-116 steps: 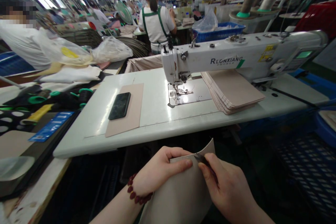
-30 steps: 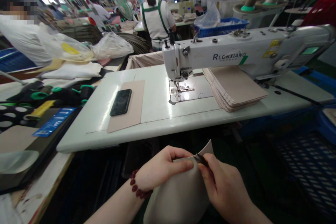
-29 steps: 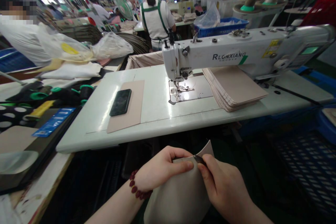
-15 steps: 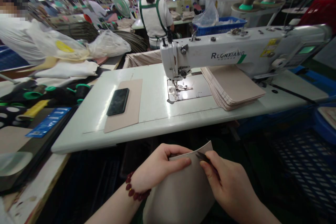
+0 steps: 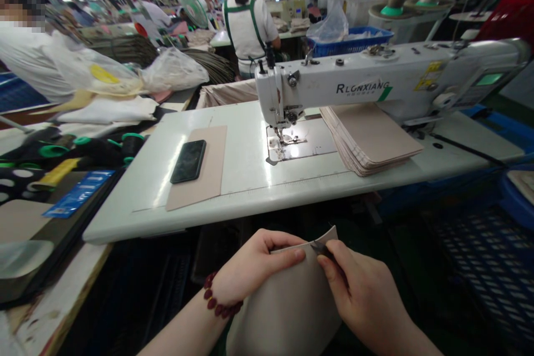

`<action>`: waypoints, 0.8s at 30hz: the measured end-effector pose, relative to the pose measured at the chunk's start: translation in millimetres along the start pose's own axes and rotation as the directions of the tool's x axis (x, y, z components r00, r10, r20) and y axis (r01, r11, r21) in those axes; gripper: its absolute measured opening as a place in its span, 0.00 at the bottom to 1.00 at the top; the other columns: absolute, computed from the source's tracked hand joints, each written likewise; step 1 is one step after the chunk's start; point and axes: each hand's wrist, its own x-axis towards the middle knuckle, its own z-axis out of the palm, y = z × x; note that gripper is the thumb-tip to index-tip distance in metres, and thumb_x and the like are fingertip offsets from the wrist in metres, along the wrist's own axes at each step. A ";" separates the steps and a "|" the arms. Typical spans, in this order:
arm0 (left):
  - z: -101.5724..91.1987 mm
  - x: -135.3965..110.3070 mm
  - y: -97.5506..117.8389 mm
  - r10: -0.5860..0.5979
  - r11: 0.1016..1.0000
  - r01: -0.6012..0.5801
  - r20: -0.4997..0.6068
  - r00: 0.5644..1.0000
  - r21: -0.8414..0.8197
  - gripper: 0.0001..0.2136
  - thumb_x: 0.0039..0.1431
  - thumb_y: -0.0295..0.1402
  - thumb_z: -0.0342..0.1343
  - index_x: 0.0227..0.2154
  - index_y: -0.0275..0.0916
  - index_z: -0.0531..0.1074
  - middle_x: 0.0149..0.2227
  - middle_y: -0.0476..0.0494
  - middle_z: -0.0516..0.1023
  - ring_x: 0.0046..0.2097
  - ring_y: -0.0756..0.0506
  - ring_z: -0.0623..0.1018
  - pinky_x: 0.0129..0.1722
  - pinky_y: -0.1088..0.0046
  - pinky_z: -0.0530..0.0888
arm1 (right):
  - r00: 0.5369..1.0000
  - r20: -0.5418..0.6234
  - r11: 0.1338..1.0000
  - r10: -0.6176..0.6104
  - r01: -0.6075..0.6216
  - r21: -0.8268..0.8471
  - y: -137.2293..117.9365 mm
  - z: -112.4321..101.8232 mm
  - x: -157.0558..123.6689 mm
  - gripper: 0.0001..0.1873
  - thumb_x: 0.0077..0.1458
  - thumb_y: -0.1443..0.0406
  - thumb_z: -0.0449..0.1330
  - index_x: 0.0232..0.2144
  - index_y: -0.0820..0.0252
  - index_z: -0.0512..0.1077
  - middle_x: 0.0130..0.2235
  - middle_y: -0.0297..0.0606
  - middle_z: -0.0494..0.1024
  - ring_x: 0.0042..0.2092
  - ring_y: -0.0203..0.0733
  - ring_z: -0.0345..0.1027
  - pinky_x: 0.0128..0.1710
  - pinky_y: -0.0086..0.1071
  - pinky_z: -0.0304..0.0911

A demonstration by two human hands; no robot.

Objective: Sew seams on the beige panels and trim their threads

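At the bottom centre of the frame, the left hand grips a curved beige panel between thumb and closed fingers, while the right hand pinches a small dark pointed tool, its tip at the panel's upper edge.

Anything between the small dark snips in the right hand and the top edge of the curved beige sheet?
Nothing visible. The small dark snips in the right hand already sit at the top edge of the curved beige sheet. The left hand grips the sheet just beside them, clear of the blades.
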 end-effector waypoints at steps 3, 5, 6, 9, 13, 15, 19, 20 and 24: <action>0.0 1.2 -2.7 -0.029 0.999 0.030 0.042 0.999 -0.040 0.16 0.57 0.41 0.60 0.45 0.37 0.79 0.38 0.42 0.82 0.37 0.44 0.78 0.39 0.72 0.71 | 0.998 -0.065 1.000 -0.020 0.019 -0.013 -1.0 4.4 -0.6 0.07 0.65 0.64 0.49 0.38 0.58 0.66 0.27 0.31 0.71 0.27 0.37 0.66 0.27 0.32 0.50; -0.3 2.1 -4.0 -0.041 0.998 0.045 0.075 0.996 -0.047 0.16 0.58 0.41 0.60 0.44 0.37 0.79 0.37 0.42 0.82 0.36 0.45 0.78 0.38 0.72 0.71 | 0.996 -0.075 0.999 -0.040 0.039 -0.024 -1.8 6.4 -0.5 0.07 0.65 0.64 0.48 0.38 0.58 0.65 0.27 0.31 0.71 0.27 0.37 0.66 0.27 0.32 0.49; -0.4 2.4 -4.2 -0.043 0.998 0.047 0.086 0.995 -0.040 0.16 0.58 0.41 0.60 0.44 0.37 0.79 0.37 0.42 0.82 0.36 0.45 0.78 0.38 0.72 0.71 | 0.997 -0.062 0.999 -0.048 0.047 -0.028 -2.2 6.9 -0.3 0.07 0.65 0.64 0.48 0.37 0.58 0.65 0.27 0.31 0.71 0.26 0.37 0.66 0.27 0.32 0.49; -0.7 1.2 -1.8 -0.014 0.999 0.010 0.091 0.996 0.041 0.15 0.59 0.41 0.59 0.42 0.37 0.79 0.38 0.43 0.81 0.37 0.44 0.77 0.39 0.72 0.70 | 0.999 0.004 0.998 -0.053 0.053 -0.029 -3.5 6.2 0.4 0.10 0.65 0.64 0.47 0.33 0.57 0.65 0.26 0.31 0.70 0.25 0.37 0.64 0.26 0.32 0.48; -1.2 -4.2 6.2 0.040 0.972 -0.051 0.050 0.998 0.230 0.13 0.60 0.40 0.57 0.39 0.37 0.79 0.36 0.46 0.81 0.38 0.45 0.76 0.37 0.74 0.70 | 0.996 0.082 0.997 -0.014 0.007 0.080 -2.4 2.4 0.6 0.11 0.66 0.64 0.46 0.32 0.57 0.63 0.27 0.31 0.70 0.26 0.36 0.65 0.27 0.31 0.49; -2.0 -6.2 8.7 0.031 0.967 -0.039 0.035 0.999 0.250 0.13 0.60 0.40 0.56 0.41 0.37 0.79 0.36 0.45 0.80 0.37 0.45 0.76 0.36 0.75 0.70 | 0.995 0.095 0.990 0.025 -0.038 0.138 0.1 -0.5 0.7 0.10 0.66 0.63 0.46 0.35 0.56 0.64 0.27 0.29 0.70 0.28 0.35 0.66 0.27 0.31 0.50; -3.0 -5.5 7.5 0.042 0.980 -0.044 0.018 0.999 0.193 0.15 0.60 0.38 0.57 0.47 0.38 0.77 0.41 0.43 0.81 0.41 0.43 0.77 0.40 0.72 0.71 | 0.992 0.111 0.990 0.065 -0.078 0.118 4.2 -6.3 0.9 0.07 0.66 0.62 0.48 0.38 0.55 0.64 0.29 0.29 0.71 0.29 0.36 0.67 0.28 0.31 0.51; -2.8 -4.8 6.6 0.042 0.983 -0.044 0.015 0.999 0.181 0.16 0.59 0.38 0.58 0.48 0.38 0.76 0.42 0.43 0.81 0.42 0.43 0.77 0.41 0.71 0.71 | 0.991 0.119 0.992 0.060 -0.072 0.105 4.3 -7.2 0.7 0.07 0.66 0.62 0.48 0.37 0.55 0.64 0.29 0.30 0.72 0.30 0.37 0.67 0.28 0.32 0.51; -1.0 -2.6 4.4 0.040 0.989 -0.040 0.005 0.999 0.141 0.17 0.58 0.40 0.59 0.47 0.38 0.77 0.42 0.42 0.81 0.43 0.41 0.78 0.43 0.68 0.72 | 0.993 0.109 0.998 0.035 -0.041 0.057 2.9 -7.2 -0.5 0.07 0.65 0.62 0.48 0.35 0.55 0.64 0.29 0.31 0.71 0.29 0.37 0.67 0.28 0.32 0.50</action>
